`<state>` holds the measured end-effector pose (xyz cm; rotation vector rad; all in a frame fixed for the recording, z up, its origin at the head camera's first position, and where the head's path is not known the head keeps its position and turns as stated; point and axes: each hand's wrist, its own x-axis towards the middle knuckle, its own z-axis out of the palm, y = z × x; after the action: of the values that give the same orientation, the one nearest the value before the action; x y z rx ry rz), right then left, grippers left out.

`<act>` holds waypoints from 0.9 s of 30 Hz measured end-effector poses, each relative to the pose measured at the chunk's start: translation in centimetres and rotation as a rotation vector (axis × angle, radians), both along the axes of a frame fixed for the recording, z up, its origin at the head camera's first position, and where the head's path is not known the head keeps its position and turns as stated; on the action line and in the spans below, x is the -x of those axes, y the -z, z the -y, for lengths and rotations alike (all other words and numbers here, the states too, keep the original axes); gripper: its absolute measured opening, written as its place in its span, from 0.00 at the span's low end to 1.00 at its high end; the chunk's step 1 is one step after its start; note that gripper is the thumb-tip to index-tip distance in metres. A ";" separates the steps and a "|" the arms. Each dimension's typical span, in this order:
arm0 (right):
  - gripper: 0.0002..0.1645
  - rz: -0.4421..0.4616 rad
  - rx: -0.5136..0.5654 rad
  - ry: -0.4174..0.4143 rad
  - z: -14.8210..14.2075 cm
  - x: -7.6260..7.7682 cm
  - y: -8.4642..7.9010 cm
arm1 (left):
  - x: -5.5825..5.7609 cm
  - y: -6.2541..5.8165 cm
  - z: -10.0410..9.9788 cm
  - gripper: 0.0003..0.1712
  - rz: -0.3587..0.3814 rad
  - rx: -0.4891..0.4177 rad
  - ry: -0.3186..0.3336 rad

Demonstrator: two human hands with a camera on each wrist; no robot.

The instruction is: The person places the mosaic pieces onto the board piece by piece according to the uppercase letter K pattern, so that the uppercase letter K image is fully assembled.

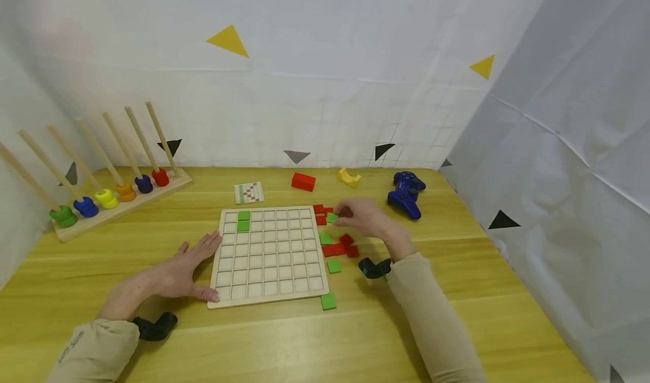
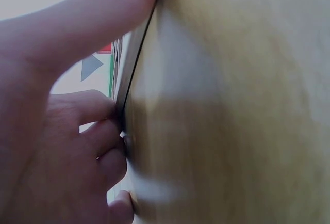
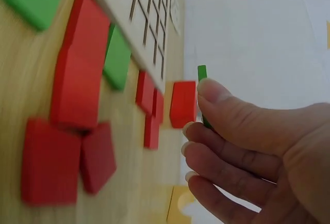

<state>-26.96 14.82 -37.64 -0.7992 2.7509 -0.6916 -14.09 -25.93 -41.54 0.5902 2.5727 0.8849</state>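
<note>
A wooden grid board [image 1: 270, 301] lies on the table with green square tiles [image 1: 244, 225] in two cells near its upper left. My left hand [image 1: 175, 273] rests against the board's left edge, thumb at the lower corner and fingers spread higher up. Beyond the board's right edge, my right hand [image 1: 368, 219] pinches a green tile [image 3: 202, 73] between thumb and fingertips, held above the table in the right wrist view. Loose red tiles [image 1: 334, 250] and other green tiles [image 1: 333, 266] lie along that edge.
Behind the board are a small pattern card [image 1: 249, 193], a red block [image 1: 303, 181] and a yellow arched block [image 1: 348, 177]. A blue game controller [image 1: 406, 194] lies at the right. A peg rack [image 1: 127, 205] with coloured beads stands at the left.
</note>
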 end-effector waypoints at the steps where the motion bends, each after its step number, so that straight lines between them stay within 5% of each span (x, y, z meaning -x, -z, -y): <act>1: 0.15 -0.014 -0.015 -0.003 0.4 0.0 -0.1 | 0.0 0.0 0.0 0.70 -0.002 -0.001 0.001; 15: 0.15 -0.082 -0.054 -0.126 8.0 -1.9 -1.7 | 0.0 -0.1 -0.1 0.71 0.003 0.024 -0.005; 27: 0.17 -0.053 -0.090 -0.173 14.1 -2.9 -1.7 | 0.2 0.1 0.1 0.72 0.006 0.028 -0.003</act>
<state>-24.05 0.74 -35.98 -1.0332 2.6954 -0.5166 -14.27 -26.06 -41.60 0.5747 2.5771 0.8488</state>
